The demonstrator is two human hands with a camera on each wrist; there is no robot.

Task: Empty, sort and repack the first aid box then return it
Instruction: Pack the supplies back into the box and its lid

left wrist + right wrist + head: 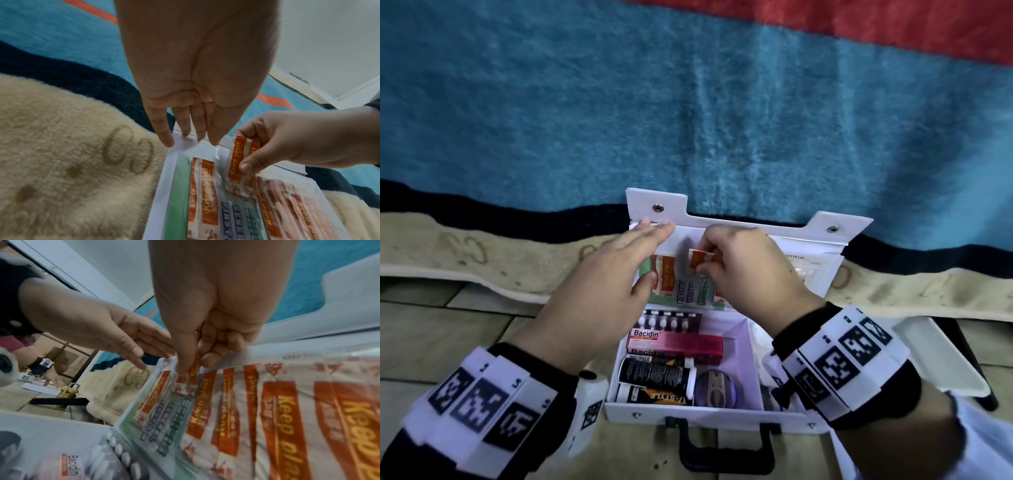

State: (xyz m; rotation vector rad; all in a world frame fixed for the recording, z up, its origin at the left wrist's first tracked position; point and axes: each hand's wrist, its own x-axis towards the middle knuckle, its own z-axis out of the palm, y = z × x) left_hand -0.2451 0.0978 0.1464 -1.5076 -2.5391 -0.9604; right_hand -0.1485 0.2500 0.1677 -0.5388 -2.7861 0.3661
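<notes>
The white first aid box (688, 413) lies open on the floor, its lid (756, 236) leaning back against a blanket. A clear pocket (226, 211) inside the lid holds several orange plaster strips and a green card. My left hand (633, 253) is flat, its straight fingertips (168, 142) touching the lid's top left edge. My right hand (739, 263) pinches one orange "Keep plast" plaster (236, 159) between thumb and fingers at the pocket's mouth; the right wrist view shows that plaster (193, 374) under the thumb.
The box's left compartment holds a Bacidin carton (674, 342), a blister pack (671, 320), a black-orange tube (654, 373) and a purple round item (715, 385). A white tray (941, 359) lies at the right. Blue blanket (688, 102) fills the back. Another person's hand (41, 368) is far left.
</notes>
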